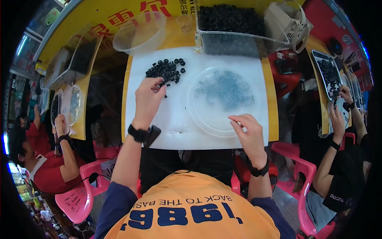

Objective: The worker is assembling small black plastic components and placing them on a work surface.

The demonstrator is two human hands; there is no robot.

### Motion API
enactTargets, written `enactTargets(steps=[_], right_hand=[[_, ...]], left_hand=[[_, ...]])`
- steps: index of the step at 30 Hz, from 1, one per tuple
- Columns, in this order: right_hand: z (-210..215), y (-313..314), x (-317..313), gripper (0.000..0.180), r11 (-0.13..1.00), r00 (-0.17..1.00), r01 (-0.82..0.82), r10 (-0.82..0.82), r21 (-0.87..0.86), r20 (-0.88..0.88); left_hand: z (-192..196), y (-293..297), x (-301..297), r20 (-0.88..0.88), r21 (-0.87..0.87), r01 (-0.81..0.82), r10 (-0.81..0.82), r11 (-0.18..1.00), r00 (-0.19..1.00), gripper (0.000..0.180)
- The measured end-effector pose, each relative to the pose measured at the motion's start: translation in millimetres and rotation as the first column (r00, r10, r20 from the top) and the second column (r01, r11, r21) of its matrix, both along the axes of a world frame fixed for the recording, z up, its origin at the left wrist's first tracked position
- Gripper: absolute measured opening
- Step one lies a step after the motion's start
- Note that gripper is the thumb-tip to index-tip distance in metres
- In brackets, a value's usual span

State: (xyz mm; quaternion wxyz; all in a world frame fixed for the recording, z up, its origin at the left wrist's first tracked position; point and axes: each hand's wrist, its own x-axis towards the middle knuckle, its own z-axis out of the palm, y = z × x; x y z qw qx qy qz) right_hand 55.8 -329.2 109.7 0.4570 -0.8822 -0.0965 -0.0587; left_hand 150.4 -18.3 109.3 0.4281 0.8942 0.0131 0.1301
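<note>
My left hand (149,97) is at the near edge of a heap of small round black parts (167,71) on a white sheet. Its thumb and fingers are drawn together on a small black part (162,85) at the fingertips. Over the near right rim of a shallow clear round tray (203,126) is my right hand (250,132). Its thumb and forefinger come close together in a pinch; whatever is between them is too small to make out. Many tiny bluish, see-through pieces (227,89) lie spread in the tray.
At the back stand a clear bin (234,43) full of black parts, an empty-looking clear bowl (139,38) and a cloth bag (283,24). The white sheet (171,133) covers the yellow table. People work at tables on both sides, near pink chairs (296,163).
</note>
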Motion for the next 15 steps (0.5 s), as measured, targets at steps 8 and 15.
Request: enactTargets(steps=[8,15], right_hand=[[-19,37,19,0.029,0.928,0.986,0.045,0.017,-0.369,0.165],[-18,34,14,0.030,0.943,0.979,0.108,-0.046,-0.314,0.200]], left_hand=[[-42,-6,-92,-0.133,-0.433,0.026,-0.093,0.901,0.987,0.021],[-63,6,-94,-0.112,-0.531,0.063,-0.144,0.845,0.983,0.022]])
